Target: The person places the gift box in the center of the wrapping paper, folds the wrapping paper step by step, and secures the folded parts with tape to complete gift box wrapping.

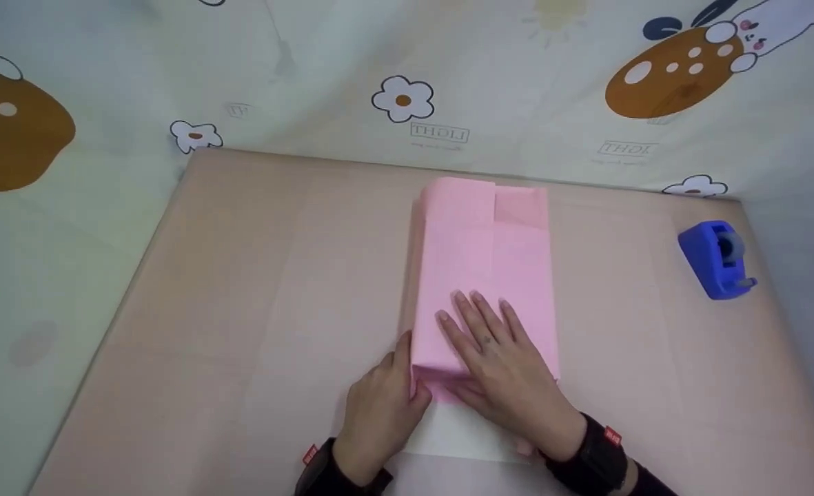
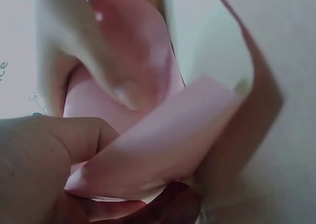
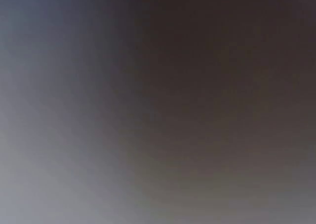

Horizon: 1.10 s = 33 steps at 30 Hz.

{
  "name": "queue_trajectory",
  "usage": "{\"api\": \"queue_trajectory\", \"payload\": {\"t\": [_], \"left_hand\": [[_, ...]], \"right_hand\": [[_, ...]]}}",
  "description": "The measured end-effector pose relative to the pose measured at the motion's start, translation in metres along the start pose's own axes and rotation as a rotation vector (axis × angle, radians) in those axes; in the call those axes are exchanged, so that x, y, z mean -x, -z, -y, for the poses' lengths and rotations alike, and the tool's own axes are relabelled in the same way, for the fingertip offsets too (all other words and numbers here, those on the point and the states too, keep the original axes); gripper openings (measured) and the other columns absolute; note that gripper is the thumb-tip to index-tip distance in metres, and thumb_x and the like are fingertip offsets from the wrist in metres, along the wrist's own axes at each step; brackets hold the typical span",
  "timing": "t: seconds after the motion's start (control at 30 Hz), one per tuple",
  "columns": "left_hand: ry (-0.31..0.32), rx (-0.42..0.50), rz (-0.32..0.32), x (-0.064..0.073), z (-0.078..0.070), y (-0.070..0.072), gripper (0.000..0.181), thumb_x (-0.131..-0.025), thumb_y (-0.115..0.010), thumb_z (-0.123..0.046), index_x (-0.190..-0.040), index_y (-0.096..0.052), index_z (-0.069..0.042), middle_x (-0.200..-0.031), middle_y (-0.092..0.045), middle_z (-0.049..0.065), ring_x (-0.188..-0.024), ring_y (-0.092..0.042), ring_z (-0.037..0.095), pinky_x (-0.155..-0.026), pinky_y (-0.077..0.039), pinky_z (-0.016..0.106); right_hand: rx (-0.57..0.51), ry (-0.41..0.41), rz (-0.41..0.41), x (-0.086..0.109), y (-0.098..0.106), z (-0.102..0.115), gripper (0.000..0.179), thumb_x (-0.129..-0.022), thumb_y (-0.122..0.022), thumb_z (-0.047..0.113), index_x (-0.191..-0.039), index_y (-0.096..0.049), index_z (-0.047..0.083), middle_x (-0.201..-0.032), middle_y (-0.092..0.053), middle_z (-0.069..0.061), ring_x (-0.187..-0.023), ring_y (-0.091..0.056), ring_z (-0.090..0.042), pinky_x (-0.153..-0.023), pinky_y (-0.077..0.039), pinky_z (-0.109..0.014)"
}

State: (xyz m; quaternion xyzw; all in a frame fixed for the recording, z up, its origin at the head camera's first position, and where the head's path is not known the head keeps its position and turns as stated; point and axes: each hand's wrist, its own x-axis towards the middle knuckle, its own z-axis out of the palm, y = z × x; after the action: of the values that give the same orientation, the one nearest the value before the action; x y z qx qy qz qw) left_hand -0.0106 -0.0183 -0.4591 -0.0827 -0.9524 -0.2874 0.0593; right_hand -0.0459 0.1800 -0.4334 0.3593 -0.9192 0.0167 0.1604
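Observation:
A long box-shaped package wrapped in pink paper lies lengthwise on the table. At its near left corner, my left hand pinches the folded paper end, the thumb in front and fingers along the side. The left wrist view shows that thumb on a pink paper flap, with fingers underneath. My right hand rests on top of the package with fingers straight and spread, its thumb at the near end. A white-sided piece of the paper extends toward me below the package. The right wrist view is too dark and blurred to read.
A blue tape dispenser stands near the table's right edge. The table has a pale brownish-pink surface. Behind it hangs a light cloth printed with flowers and cartoon figures.

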Motion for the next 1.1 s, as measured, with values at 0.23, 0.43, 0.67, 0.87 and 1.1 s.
{"api": "queue_trajectory", "payload": {"t": [0.23,0.43,0.67,0.87,1.1], "left_hand": [[0.005,-0.017,-0.021,0.001,-0.001,-0.002,0.077,-0.072,-0.078,-0.008,-0.142,-0.050,0.002,-0.093,-0.075,0.015,-0.062,-0.065,0.017,-0.047,-0.048,0.029],[-0.017,-0.045,-0.055,0.002,-0.001,-0.005,0.088,-0.072,-0.082,-0.007,-0.149,-0.040,0.002,-0.081,-0.071,0.011,-0.058,-0.061,0.015,-0.045,-0.045,0.027],[-0.012,-0.059,-0.063,0.004,0.001,-0.005,0.091,-0.075,-0.084,-0.010,-0.152,-0.037,0.003,-0.077,-0.069,0.008,-0.058,-0.061,0.015,-0.047,-0.047,0.027],[-0.033,-0.042,-0.085,0.005,0.003,-0.006,0.094,-0.069,-0.081,-0.001,-0.152,-0.036,0.004,-0.074,-0.069,0.009,-0.056,-0.060,0.014,-0.044,-0.043,0.025],[-0.017,-0.032,-0.092,0.005,0.004,-0.008,0.084,-0.074,-0.080,-0.005,-0.148,-0.042,0.004,-0.079,-0.071,0.011,-0.061,-0.066,0.019,-0.046,-0.048,0.030]], "right_hand": [[-0.229,0.036,0.032,0.005,0.053,-0.001,0.052,-0.080,-0.084,0.039,-0.123,-0.070,0.012,-0.116,-0.074,-0.001,-0.105,-0.070,-0.014,-0.088,-0.056,-0.034],[-0.640,0.009,0.395,0.002,0.059,0.019,0.037,-0.099,-0.065,0.033,-0.128,-0.067,0.011,-0.106,-0.075,0.003,-0.085,-0.066,0.001,-0.071,-0.056,-0.020],[-0.755,-0.028,0.601,-0.006,0.026,0.031,0.058,-0.096,-0.066,0.017,-0.149,-0.047,0.002,-0.146,-0.058,-0.010,-0.134,-0.057,-0.017,-0.110,-0.049,-0.035],[-0.748,-0.025,0.559,-0.008,0.017,0.029,0.061,-0.093,-0.067,0.014,-0.150,-0.046,0.004,-0.148,-0.057,-0.008,-0.134,-0.057,-0.018,-0.110,-0.049,-0.037],[-0.757,-0.027,0.550,-0.009,0.015,0.023,0.059,-0.094,-0.069,0.022,-0.148,-0.050,0.010,-0.129,-0.069,-0.002,-0.095,-0.065,-0.005,-0.092,-0.055,-0.028]]}}
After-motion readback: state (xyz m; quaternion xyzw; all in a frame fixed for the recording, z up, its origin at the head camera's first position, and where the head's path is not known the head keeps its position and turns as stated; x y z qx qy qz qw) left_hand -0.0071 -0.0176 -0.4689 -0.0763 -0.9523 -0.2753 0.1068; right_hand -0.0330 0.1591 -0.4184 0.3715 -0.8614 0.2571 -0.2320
